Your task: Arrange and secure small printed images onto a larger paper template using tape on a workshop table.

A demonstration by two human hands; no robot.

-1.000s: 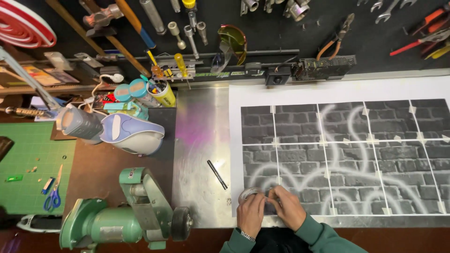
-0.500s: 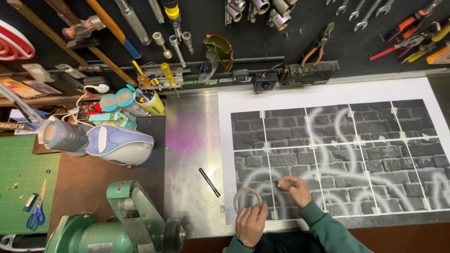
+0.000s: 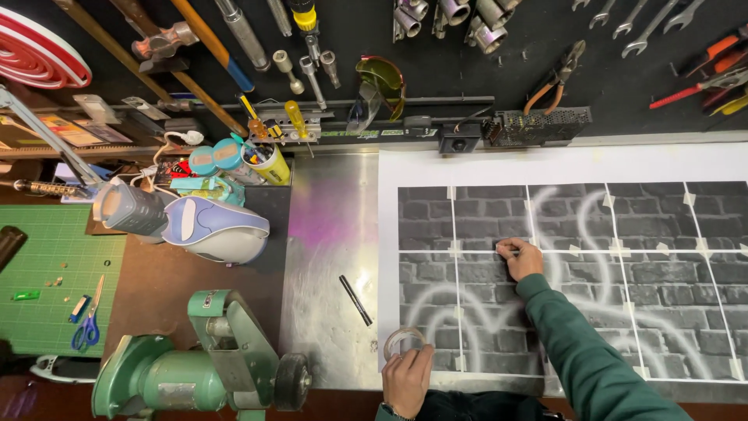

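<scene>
A large sheet of joined grey brick-pattern prints (image 3: 592, 257) with white spray lines lies flat on a metal worktop (image 3: 327, 257). My left hand (image 3: 407, 378) grips a roll of clear tape (image 3: 403, 341) at the sheet's lower left corner. My right hand (image 3: 520, 257), in a green sleeve, presses its fingertips on the horizontal seam between two prints near the sheet's middle left.
A black pen (image 3: 355, 299) lies on the metal left of the sheet. A green bench grinder (image 3: 202, 366) stands at the front left, with a white-and-blue device (image 3: 214, 228), cans and a green cutting mat (image 3: 47, 288) with scissors further left. Tools hang on the black wall behind.
My right hand has left the tape roll and reached out along the sheet to the seam. My left hand stays at the front edge with the roll.
</scene>
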